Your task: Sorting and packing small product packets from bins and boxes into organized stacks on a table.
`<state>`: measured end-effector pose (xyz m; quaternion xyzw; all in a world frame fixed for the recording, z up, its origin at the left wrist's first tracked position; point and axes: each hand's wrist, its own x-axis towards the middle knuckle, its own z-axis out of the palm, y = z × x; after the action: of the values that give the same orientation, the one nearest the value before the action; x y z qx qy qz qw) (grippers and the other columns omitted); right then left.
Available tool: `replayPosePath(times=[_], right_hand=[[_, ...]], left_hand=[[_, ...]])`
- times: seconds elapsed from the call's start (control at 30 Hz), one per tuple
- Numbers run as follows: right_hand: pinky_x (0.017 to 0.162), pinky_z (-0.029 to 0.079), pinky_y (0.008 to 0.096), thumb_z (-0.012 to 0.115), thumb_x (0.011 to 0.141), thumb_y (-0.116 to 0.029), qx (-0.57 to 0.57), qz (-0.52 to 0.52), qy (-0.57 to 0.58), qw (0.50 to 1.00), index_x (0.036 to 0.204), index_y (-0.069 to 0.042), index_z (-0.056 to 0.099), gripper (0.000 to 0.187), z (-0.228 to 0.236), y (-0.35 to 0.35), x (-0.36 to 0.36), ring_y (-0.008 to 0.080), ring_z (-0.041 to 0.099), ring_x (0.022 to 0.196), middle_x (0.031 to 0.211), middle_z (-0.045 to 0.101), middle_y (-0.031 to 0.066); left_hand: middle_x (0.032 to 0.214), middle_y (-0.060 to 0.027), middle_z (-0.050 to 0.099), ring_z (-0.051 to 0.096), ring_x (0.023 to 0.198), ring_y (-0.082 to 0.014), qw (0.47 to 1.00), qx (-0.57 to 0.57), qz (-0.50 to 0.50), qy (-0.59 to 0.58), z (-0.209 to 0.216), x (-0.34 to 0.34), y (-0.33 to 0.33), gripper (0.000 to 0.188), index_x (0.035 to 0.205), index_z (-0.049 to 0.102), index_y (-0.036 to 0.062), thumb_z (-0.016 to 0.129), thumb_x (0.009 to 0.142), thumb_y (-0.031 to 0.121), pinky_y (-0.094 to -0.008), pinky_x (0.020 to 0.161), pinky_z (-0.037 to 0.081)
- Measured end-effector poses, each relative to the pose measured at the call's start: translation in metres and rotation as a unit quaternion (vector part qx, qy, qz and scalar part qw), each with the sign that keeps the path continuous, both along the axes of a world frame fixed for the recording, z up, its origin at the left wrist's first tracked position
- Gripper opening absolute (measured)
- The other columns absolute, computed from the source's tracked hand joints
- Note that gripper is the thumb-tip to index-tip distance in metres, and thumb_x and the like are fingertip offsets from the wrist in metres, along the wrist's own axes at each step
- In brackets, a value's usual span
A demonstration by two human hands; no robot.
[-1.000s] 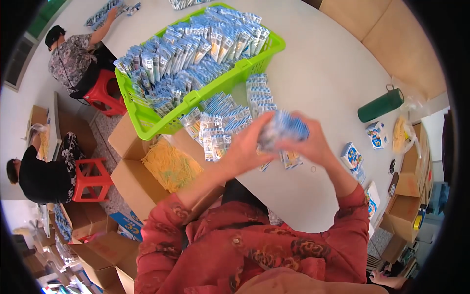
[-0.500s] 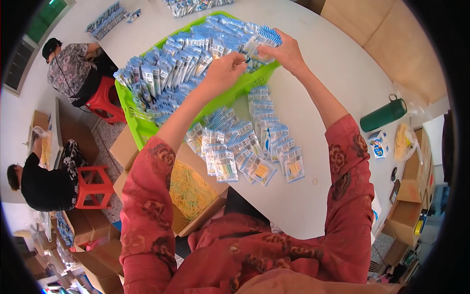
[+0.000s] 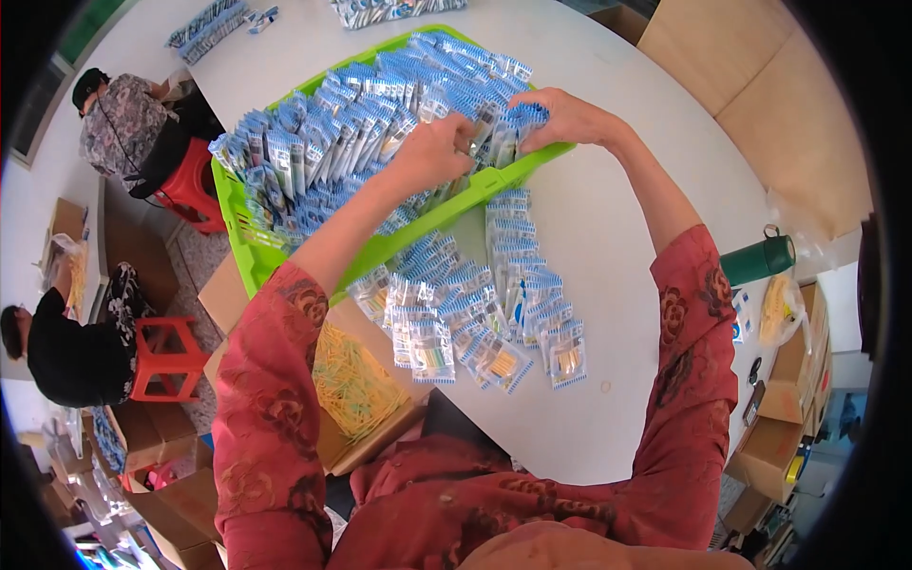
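Many loose packets (image 3: 475, 280) lie before a green basket (image 3: 489, 180); over it, the left hand (image 3: 432, 155) curls (grip unclear) while the right hand (image 3: 575, 119) clasps a blue-topped bundle (image 3: 525, 115), just lowered among packed rows (image 3: 332, 104).

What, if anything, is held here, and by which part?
The right hand grips small packets near their blue-striped ends; whether the left hand holds any cannot be told.
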<state>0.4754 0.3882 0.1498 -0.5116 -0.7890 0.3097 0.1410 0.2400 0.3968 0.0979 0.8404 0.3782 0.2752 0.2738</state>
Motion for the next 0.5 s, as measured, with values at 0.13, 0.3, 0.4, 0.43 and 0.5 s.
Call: replayPosePath(times=[0.13, 0.3, 0.4, 0.43, 0.5], right_hand=[[0.075, 0.046, 0.0274, 0.075, 0.064, -0.016, -0.033, 0.039, -0.036, 0.998, 0.114, -0.004, 0.054, 0.055, -0.006, 0.015, -0.007, 0.0144, 0.057, 0.089, 0.1, 0.06, 0.0077], [0.076, 0.046, 0.0328, 0.075, 0.061, -0.016, 0.026, 0.164, -0.143, 0.976, 0.107, -0.006, 0.057, 0.05, -0.02, 0.028, -0.011, 0.0263, 0.058, 0.085, 0.093, 0.06, 0.0127], [0.077, 0.045, 0.0361, 0.075, 0.06, -0.014, 0.033, 0.152, -0.212, 0.965, 0.103, -0.007, 0.06, 0.046, -0.016, 0.027, -0.016, 0.03, 0.056, 0.085, 0.089, 0.06, 0.0142], [0.077, 0.045, 0.0361, 0.075, 0.06, -0.014, 0.031, 0.151, -0.213, 0.965, 0.103, -0.007, 0.06, 0.046, -0.015, 0.025, -0.017, 0.03, 0.056, 0.085, 0.089, 0.06, 0.0142], [0.076, 0.047, 0.0361, 0.073, 0.06, -0.007, 0.124, 0.148, -0.239, 0.952, 0.101, -0.008, 0.062, 0.042, -0.014, 0.021, -0.019, 0.0288, 0.058, 0.086, 0.09, 0.062, 0.0131]], left_hand=[[0.084, -0.0128, 0.067, 0.064, 0.081, -0.027, 0.997, 0.009, -0.054, -0.055, -0.006, 0.007, -0.001, 0.038, 0.094, 0.063, -0.0003, 0.072, 0.063, 0.02, -0.0346, 0.073, 0.051], [0.078, -0.0117, 0.067, 0.065, 0.073, -0.0244, 0.994, -0.091, -0.036, -0.039, 0.001, 0.017, 0.005, 0.04, 0.089, 0.066, -0.0005, 0.076, 0.061, 0.027, -0.0317, 0.068, 0.051], [0.074, -0.0112, 0.067, 0.065, 0.068, -0.0182, 0.997, -0.06, -0.04, 0.033, 0.003, 0.027, 0.008, 0.032, 0.088, 0.066, 0.0002, 0.074, 0.067, 0.024, -0.0284, 0.065, 0.051], [0.074, -0.0112, 0.067, 0.065, 0.068, -0.0182, 0.997, -0.062, -0.042, 0.032, 0.002, 0.031, 0.009, 0.032, 0.088, 0.066, 0.0002, 0.074, 0.067, 0.024, -0.0284, 0.065, 0.051], [0.074, -0.0125, 0.067, 0.065, 0.065, -0.021, 0.997, 0.003, -0.03, 0.064, 0.0, 0.038, 0.011, 0.028, 0.083, 0.067, 0.0002, 0.073, 0.067, 0.023, -0.0301, 0.064, 0.051]])
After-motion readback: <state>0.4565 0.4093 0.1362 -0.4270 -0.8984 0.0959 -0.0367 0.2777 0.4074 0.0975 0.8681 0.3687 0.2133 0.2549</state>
